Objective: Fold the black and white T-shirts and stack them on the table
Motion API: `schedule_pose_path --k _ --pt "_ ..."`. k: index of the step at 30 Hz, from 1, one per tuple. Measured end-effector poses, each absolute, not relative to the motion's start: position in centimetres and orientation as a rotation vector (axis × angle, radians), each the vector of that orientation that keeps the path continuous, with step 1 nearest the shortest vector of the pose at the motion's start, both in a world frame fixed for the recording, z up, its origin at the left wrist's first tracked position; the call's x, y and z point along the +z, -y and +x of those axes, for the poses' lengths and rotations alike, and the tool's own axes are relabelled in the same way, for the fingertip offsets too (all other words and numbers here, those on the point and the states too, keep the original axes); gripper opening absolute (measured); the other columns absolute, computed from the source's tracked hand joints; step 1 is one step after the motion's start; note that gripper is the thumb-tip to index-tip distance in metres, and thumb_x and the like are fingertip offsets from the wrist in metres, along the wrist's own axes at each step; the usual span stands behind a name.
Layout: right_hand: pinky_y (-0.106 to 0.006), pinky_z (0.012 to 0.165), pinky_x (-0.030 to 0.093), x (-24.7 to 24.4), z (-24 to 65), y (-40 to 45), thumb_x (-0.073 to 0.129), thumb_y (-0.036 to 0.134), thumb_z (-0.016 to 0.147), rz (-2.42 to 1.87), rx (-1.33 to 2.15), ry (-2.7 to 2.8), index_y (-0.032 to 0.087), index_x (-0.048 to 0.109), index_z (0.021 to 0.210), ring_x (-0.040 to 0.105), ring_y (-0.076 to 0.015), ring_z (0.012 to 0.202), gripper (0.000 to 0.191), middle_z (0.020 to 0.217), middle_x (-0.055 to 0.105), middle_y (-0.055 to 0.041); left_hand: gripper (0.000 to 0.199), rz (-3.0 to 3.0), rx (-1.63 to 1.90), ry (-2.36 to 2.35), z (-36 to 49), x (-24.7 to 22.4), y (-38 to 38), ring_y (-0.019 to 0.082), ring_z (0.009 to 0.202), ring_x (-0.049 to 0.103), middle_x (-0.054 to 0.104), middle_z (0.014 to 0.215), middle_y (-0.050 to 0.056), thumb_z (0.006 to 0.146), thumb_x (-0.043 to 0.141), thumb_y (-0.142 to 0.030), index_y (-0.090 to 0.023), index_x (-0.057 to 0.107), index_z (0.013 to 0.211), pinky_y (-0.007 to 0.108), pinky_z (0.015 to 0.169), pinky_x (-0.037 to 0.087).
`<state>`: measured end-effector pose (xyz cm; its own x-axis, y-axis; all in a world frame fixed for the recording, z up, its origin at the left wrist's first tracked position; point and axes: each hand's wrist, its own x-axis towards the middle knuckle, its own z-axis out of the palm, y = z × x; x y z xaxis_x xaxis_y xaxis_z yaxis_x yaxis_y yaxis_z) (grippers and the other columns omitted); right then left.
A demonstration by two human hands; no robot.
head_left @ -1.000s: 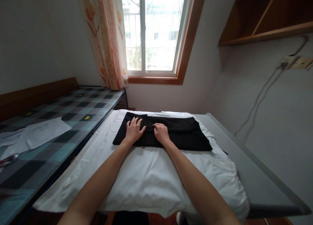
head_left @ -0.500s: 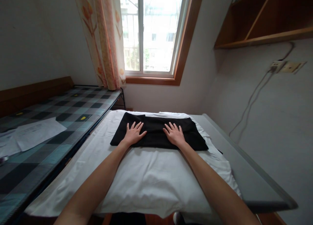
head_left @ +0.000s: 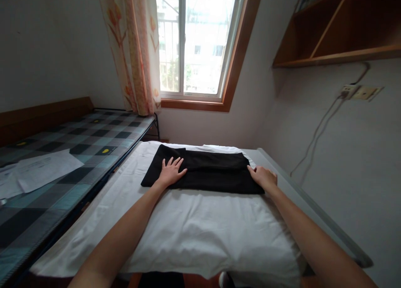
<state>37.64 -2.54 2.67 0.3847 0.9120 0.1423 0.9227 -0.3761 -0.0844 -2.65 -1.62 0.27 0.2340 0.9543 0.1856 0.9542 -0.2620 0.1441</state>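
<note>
A black folded garment (head_left: 216, 171) lies lengthwise across a white cloth (head_left: 200, 225) in front of me. My left hand (head_left: 171, 172) rests flat on the garment's left part, fingers spread. At the garment's right end, my right hand (head_left: 263, 177) is closed, with the thumb over the edge and the fingers curled on the far side. Those fingertips are partly hidden, but the hand seems to grip the end of the garment. The white cloth is slightly wrinkled and covers most of the table beneath.
A grey table edge (head_left: 322, 213) runs along the right wall. To the left stands a bed with a checked mattress (head_left: 72, 146) and papers (head_left: 46, 169) on it. A curtain (head_left: 134, 50) hangs beside the window (head_left: 200, 41). A wooden shelf (head_left: 338, 54) and a socket with a cord (head_left: 347, 92) are on the right.
My right hand has moved right, from lying spread on the middle of the garment to closing at its right end. My left hand has stayed in place.
</note>
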Motion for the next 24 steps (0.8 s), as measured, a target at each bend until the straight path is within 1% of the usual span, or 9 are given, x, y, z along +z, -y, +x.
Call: schedule_pose_path --k 2,4,7,9,12,14,17,19,24 --pt "-0.047 0.083 0.045 2.8 38.1 1.6 0.032 0.066 0.086 -2.507 0.169 1.57 0.014 0.071 0.098 0.061 -0.0349 0.101 0.066 0.103 0.068 -0.0198 0.063 2.477 0.373 -1.912 -2.7 0.2 1.6 0.03 0.142 0.023 0.035 0.152 0.003 0.091 0.031 -0.06 -0.03 0.033 0.146 0.058 0.113 0.009" --pt "-0.045 0.08 0.048 2.8 38.6 0.8 0.04 0.069 0.082 -2.461 0.358 1.505 0.012 0.071 0.091 0.063 -0.0352 0.098 0.065 0.097 0.068 -0.0201 0.063 2.488 0.376 -1.916 -2.7 0.0 1.5 0.031 0.141 0.024 0.035 0.151 0.002 0.09 0.03 -0.061 -0.03 0.033 0.146 0.059 0.113 0.01" --pt "-0.037 0.073 0.05 2.6 39.1 0.0 0.057 0.06 0.078 -2.285 0.643 1.394 0.013 0.067 0.074 0.065 -0.0312 0.089 0.049 0.083 0.069 -0.0168 0.063 2.497 0.4 -1.917 -2.8 -0.2 1.3 0.031 0.141 0.025 0.036 0.151 0.002 0.091 0.03 -0.061 -0.03 0.034 0.146 0.059 0.113 0.012" --pt "-0.032 0.067 0.052 2.5 39.1 -0.2 0.064 0.053 0.075 -2.181 0.777 1.307 0.015 0.064 0.07 0.066 -0.0268 0.082 0.038 0.075 0.068 -0.0123 0.062 2.497 0.417 -1.916 -2.8 -0.3 1.2 0.031 0.14 0.026 0.037 0.15 0.002 0.091 0.031 -0.06 -0.031 0.035 0.145 0.059 0.113 0.012" --pt "-0.029 0.063 0.053 2.8 38.5 -0.1 0.073 0.043 0.07 -2.073 0.861 1.244 0.016 0.062 0.069 0.066 -0.0228 0.073 0.028 0.068 0.067 -0.0077 0.061 2.496 0.437 -1.908 -2.9 -0.3 1.3 0.033 0.14 0.027 0.039 0.149 0.002 0.09 0.034 -0.059 -0.031 0.036 0.144 0.06 0.112 0.014" --pt "-0.03 0.064 0.054 3.1 37.9 0.1 0.076 0.036 0.067 -1.967 0.928 1.243 0.015 0.062 0.072 0.066 -0.0221 0.073 0.026 0.07 0.068 -0.0074 0.059 2.515 0.483 -1.895 -2.7 0.0 1.6 0.033 0.139 0.029 0.041 0.148 0.004 0.091 0.036 -0.057 -0.03 0.038 0.144 0.062 0.111 0.013" --pt "-0.032 0.068 0.055 3.6 37.3 0.4 0.078 0.03 0.066 -1.868 1.034 1.262 0.014 0.064 0.079 0.067 -0.0217 0.074 0.024 0.075 0.07 -0.0079 0.053 2.668 0.63 -1.751 -2.1 0.6 2.3 0.031 0.14 0.027 0.042 0.147 0.005 0.094 0.036 -0.051 -0.029 0.041 0.142 0.061 0.113 0.004" --pt "-0.031 0.066 0.055 4.3 37.2 0.4 0.077 0.028 0.067 -1.878 1.088 1.236 0.014 0.064 0.08 0.067 -0.0213 0.073 0.022 0.074 0.07 -0.0079 0.052 2.78 0.683 -1.565 -1.5 0.9 2.7 0.028 0.141 0.026 0.043 0.147 0.004 0.095 0.034 -0.05 -0.03 0.04 0.142 0.058 0.115 0.001" --pt "-0.027 0.059 0.054 8.7 36.1 -0.7 0.074 0.02 0.07 -1.841 1.177 1.23 0.013 0.065 0.082 0.066 -0.0187 0.065 0.016 0.071 0.07 -0.0072 0.052 2.777 0.558 -1.327 -0.4 0.7 3.0 0.027 0.139 0.03 0.046 0.145 0.002 0.093 0.039 -0.054 -0.031 0.044 0.139 0.056 0.113 0.016"
